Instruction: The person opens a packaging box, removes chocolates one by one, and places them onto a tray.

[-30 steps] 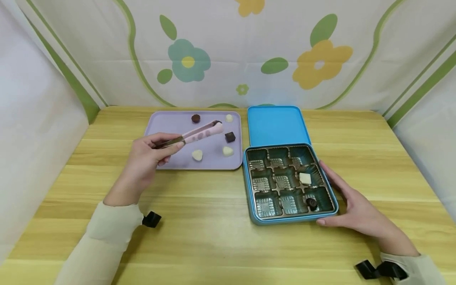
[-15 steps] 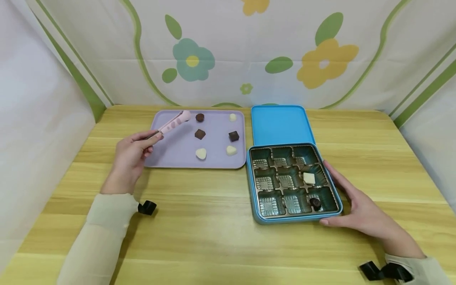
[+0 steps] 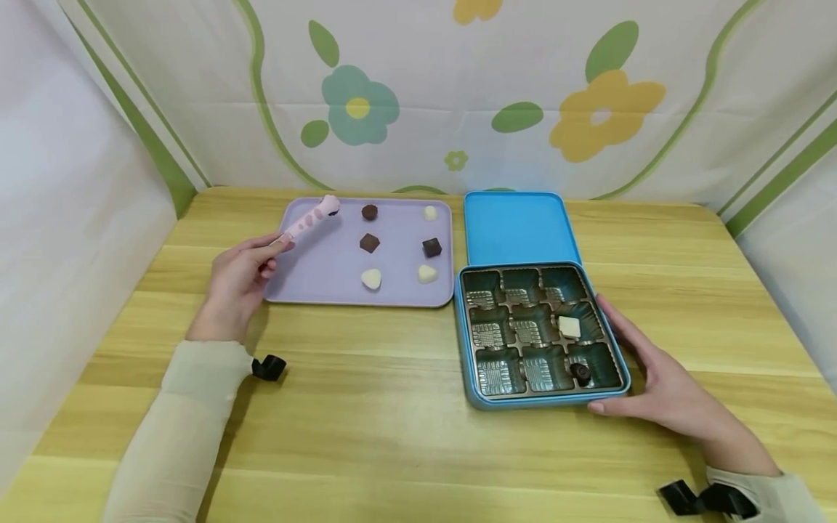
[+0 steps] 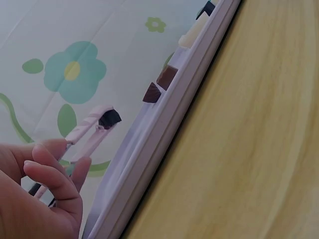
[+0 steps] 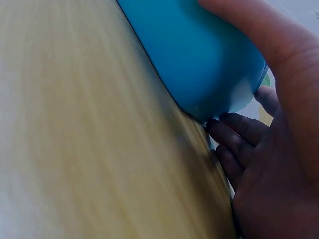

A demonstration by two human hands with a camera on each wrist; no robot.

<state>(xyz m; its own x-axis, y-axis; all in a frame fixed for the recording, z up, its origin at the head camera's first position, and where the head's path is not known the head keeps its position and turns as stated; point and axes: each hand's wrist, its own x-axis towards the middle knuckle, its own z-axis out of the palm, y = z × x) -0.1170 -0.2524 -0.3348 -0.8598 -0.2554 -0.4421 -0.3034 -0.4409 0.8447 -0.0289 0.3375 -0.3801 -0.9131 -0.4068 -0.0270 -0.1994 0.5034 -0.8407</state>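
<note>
My left hand (image 3: pixel 238 280) holds pink tongs (image 3: pixel 304 224) over the left part of the lilac tray (image 3: pixel 314 280). Between the tips of the tongs sits a dark chocolate (image 4: pixel 109 118), plain in the left wrist view. On the tray are a round brown chocolate (image 3: pixel 370 212), a brown angular one (image 3: pixel 369 242), a dark square one (image 3: pixel 431 248) and several white ones (image 3: pixel 371 279). My right hand (image 3: pixel 660 385) grips the near right corner of the blue tin (image 3: pixel 467 378), thumb in front, fingers along the side. Inside its compartmented insert lie a white square chocolate (image 3: pixel 569 327) and a dark round one (image 3: pixel 580 374).
A blue lid (image 3: pixel 519 229) lies behind the tin, against its back edge. Tray and tin stand side by side on the wooden table (image 3: pixel 366 428). A flowered cloth (image 3: pixel 425 102) hangs behind the table.
The tongs have moved left across the tray with the left hand, uncovering the brown angular chocolate. The right hand stays at the tin. The head view has shifted slightly.
</note>
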